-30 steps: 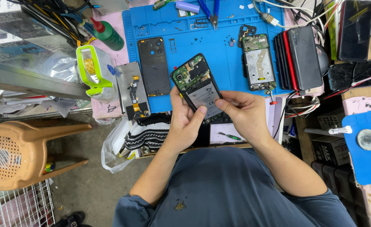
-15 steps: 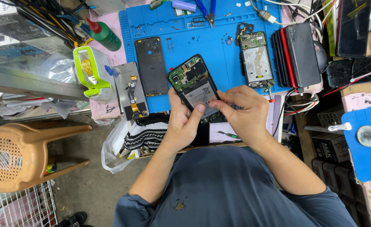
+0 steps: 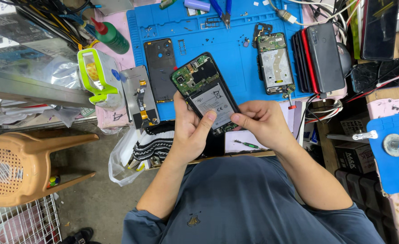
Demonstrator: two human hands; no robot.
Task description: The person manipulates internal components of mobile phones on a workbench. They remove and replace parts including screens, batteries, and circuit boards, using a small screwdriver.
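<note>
A crowded repair bench fills the top of the view, its middle covered by a blue work mat [image 3: 235, 58] scattered with small screws and parts. Above the mat's near edge, both hands hold an opened phone [image 3: 206, 92] with its back removed, tilted diagonally, green circuit board at the upper end and a pale battery below it. The left hand [image 3: 190, 131] wraps the phone's lower left side, fingers curled behind it and the thumb pressed flat on the battery. The right hand [image 3: 260, 122] pinches the phone's lower right edge, thumb tip and bent fingers closed against it, just beside the left thumb. On the mat to the left lies a black back cover [image 3: 160, 68], and next to it, over the mat's edge, a display panel [image 3: 139, 97] with orange flex cables. To the right rests another stripped phone frame [image 3: 275, 63], then a stack of phones [image 3: 319, 58] standing on edge. Blue-handled pliers [image 3: 222, 9] lie at the mat's far edge. A green bottle with a red tip [image 3: 111, 38] sits at the left, with a lime-framed lamp [image 3: 95, 77] below it. A tan plastic stool [image 3: 23, 165] stands on the floor at lower left.
</note>
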